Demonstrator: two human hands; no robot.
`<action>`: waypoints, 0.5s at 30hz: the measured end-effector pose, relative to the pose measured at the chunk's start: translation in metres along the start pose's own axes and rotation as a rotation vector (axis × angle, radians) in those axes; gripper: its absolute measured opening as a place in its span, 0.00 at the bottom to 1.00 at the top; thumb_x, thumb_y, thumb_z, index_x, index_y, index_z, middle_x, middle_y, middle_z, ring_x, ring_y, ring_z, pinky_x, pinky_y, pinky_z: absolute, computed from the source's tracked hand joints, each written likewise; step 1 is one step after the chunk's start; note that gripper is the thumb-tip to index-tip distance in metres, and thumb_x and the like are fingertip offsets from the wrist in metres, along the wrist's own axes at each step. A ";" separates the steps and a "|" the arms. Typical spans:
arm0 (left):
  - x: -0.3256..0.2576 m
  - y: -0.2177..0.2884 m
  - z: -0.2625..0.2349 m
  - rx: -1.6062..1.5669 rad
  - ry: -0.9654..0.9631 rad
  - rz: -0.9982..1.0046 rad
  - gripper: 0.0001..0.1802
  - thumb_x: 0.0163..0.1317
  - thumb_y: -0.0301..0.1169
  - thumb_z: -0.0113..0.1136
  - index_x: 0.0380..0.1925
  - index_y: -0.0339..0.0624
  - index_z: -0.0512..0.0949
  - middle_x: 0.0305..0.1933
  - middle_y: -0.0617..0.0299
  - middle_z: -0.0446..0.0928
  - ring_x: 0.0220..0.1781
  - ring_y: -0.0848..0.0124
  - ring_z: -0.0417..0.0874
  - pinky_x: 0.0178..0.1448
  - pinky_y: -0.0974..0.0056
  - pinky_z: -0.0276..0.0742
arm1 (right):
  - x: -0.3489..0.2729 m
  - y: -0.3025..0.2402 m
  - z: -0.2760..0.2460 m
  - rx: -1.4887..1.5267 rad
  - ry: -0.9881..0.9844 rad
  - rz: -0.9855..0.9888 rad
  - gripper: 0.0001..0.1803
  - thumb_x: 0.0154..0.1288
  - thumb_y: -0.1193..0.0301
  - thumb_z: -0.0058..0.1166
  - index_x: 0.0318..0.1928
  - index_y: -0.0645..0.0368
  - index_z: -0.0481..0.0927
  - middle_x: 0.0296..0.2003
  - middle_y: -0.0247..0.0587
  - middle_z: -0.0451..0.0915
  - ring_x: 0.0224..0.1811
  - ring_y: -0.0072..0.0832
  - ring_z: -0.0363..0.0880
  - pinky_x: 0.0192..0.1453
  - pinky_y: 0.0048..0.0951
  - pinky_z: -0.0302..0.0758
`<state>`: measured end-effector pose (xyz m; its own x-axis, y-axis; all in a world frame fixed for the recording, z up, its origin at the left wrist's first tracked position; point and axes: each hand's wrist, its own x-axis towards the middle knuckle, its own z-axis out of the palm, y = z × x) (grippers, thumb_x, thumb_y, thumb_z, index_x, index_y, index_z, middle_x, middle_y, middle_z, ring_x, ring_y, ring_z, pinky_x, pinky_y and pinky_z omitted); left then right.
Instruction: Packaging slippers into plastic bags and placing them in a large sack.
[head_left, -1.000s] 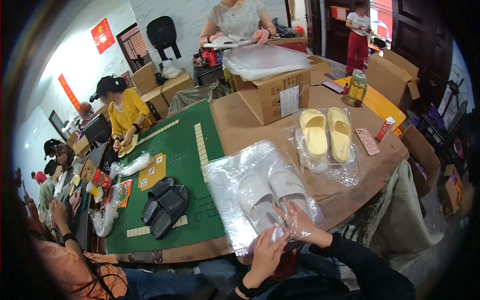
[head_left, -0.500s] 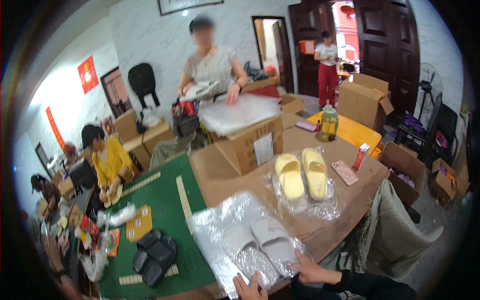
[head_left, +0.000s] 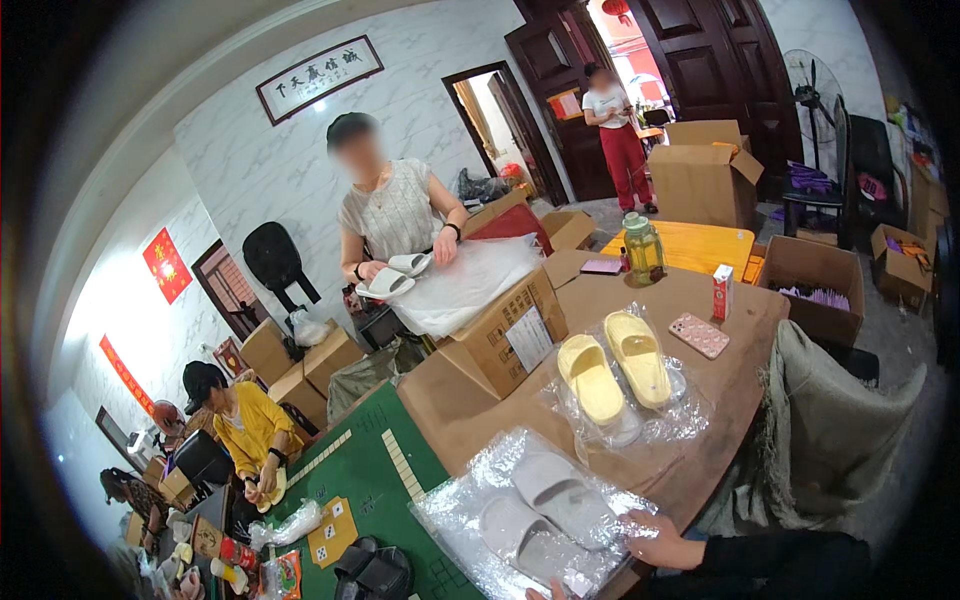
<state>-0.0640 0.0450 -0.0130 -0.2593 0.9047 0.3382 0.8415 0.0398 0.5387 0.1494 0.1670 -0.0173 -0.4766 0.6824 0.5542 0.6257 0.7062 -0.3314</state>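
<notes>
A clear plastic bag (head_left: 455,497) holding a pair of grey slippers (head_left: 567,497) lies at the table's near edge, partly over the green mat. My right hand (head_left: 652,541) has its fingers closed on the bag's right edge. Only the fingertips of my left hand (head_left: 547,592) show, at the bag's lower edge; the picture's rim cuts off the rest. Beyond the bag, a pair of yellow slippers (head_left: 612,368) rests on clear plastic film (head_left: 655,424). Black slippers (head_left: 374,573) sit to the left on the green mat (head_left: 430,550).
A cardboard box (head_left: 508,335) topped with plastic sheets (head_left: 470,285) stands mid-table; a person behind it handles white slippers (head_left: 395,276). Right of the yellow slippers are a phone (head_left: 699,335), a small carton (head_left: 722,292) and a jar (head_left: 643,248). Sacking (head_left: 835,430) hangs at the right.
My view has turned, shifting and tilting the scene. My left hand has slipped mostly out of the picture. The person opposite now has white slippers over the plastic sheets.
</notes>
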 end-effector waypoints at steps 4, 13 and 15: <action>0.005 0.003 -0.002 0.034 -0.013 0.014 0.37 0.52 0.26 0.60 0.65 0.37 0.63 0.65 0.20 0.51 0.68 0.29 0.51 0.71 0.42 0.50 | -0.022 -0.001 0.065 -0.318 -0.115 -0.133 0.16 0.61 0.66 0.50 0.48 0.56 0.75 0.54 0.47 0.75 0.55 0.39 0.74 0.50 0.45 0.76; 0.003 0.008 -0.012 0.053 -0.161 0.105 0.37 0.55 0.26 0.55 0.66 0.30 0.57 0.64 0.21 0.54 0.67 0.30 0.53 0.70 0.41 0.51 | -0.006 -0.032 0.043 0.383 -0.505 -0.075 0.14 0.63 0.63 0.49 0.32 0.62 0.78 0.31 0.51 0.78 0.33 0.44 0.78 0.39 0.40 0.74; 0.003 0.005 -0.013 0.065 -0.169 0.099 0.37 0.55 0.26 0.55 0.66 0.30 0.57 0.64 0.22 0.54 0.67 0.31 0.53 0.70 0.41 0.51 | 0.011 -0.042 0.019 0.557 -0.488 -0.095 0.14 0.63 0.64 0.51 0.30 0.62 0.80 0.24 0.49 0.76 0.29 0.43 0.77 0.37 0.38 0.74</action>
<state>-0.0662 0.0425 0.0007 -0.0954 0.9635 0.2502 0.8891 -0.0306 0.4567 0.1059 0.1484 -0.0122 -0.8142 0.5282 0.2410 0.2243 0.6691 -0.7085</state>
